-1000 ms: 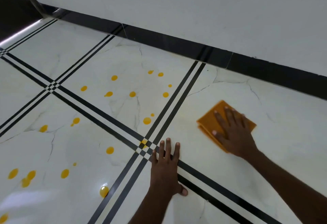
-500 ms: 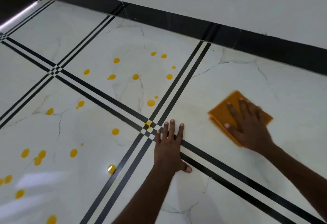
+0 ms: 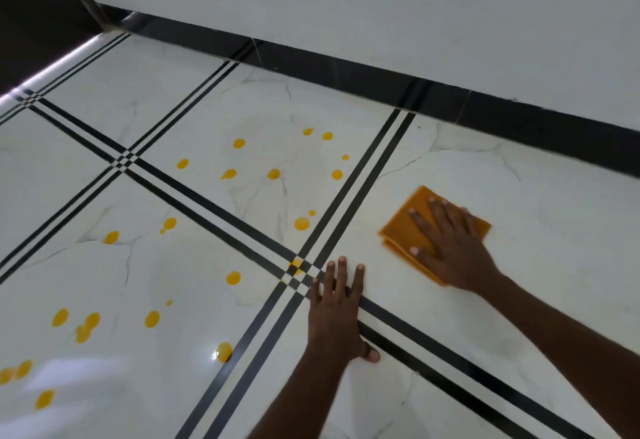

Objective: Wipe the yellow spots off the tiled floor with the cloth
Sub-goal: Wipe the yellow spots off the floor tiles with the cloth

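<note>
I am pressing my right hand [image 3: 450,251] flat on the folded orange cloth [image 3: 405,227], fingers straight and spread, palm covering its near half; the cloth is lying on the white tiled floor [image 3: 554,265] at about 3 o'clock from the crossing of the black stripes [image 3: 298,274]. My left hand [image 3: 337,317] is resting open on the floor with nothing under it but tile, fingers straight and close together, lying across the double stripe that is running toward 4 o'clock, fingertips just beside the crossing and thumb sticking out to the right. One small yellow spot is sitting right on the crossing. The other yellow spots [image 3: 273,173] are scattering from 12 o'clock round to 8 o'clock of my left hand: a cluster on the far tile, a few on the tile at 10 o'clock, and more trailing to the lower left edge. At 12 to 2 o'clock a black skirting [image 3: 346,67] is running under a white wall [image 3: 381,5].
</note>
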Demonstrator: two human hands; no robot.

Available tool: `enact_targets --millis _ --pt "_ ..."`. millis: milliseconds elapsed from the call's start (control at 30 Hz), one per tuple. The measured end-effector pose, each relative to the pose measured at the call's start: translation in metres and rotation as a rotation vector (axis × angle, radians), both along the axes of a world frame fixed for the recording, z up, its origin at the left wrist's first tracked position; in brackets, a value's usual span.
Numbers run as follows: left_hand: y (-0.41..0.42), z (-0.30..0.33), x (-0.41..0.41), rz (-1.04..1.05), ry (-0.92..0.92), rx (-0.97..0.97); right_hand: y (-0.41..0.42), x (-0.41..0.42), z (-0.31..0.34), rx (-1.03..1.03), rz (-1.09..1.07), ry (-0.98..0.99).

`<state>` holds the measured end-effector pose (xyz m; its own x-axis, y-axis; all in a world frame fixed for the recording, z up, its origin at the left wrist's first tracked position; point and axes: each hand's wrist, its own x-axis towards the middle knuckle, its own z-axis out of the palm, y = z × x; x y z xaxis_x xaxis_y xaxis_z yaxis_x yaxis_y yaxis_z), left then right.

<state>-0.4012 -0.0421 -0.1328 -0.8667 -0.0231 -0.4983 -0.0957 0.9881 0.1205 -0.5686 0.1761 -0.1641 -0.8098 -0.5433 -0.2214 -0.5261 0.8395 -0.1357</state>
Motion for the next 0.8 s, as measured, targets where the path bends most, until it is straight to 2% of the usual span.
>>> enact_targets --millis 100,233,300,367,467,633,800 --pt "0.001 -0.001 0.0 0.0 -0.003 -0.019 0.017 -0.047 0.006 0.018 -0.193 -0.021" --pt "-0.001 -0.008 -0.001 -0.012 -0.015 -0.022 -0.056 -0.116 0.009 -0.019 -0.329 -0.004" --pt "0.0 -0.007 -0.001 -0.011 -0.02 -0.029 -0.097 -0.113 0.005 -0.057 -0.282 0.017" --pt "0.0 -0.004 -0.002 -0.003 -0.026 -0.031 -0.117 -0.079 0.0 -0.073 -0.11 0.032" --pt "0.0 -0.001 -0.002 0.0 -0.028 -0.01 -0.066 -0.02 -0.009 -0.065 0.016 0.004" --pt "-0.003 -0.009 0.001 0.008 0.037 0.026 0.069 0.042 -0.01 -0.014 -0.244 0.018" --pt "-0.003 -0.011 0.003 -0.004 0.052 0.008 0.03 -0.032 -0.004 0.013 -0.318 0.032"
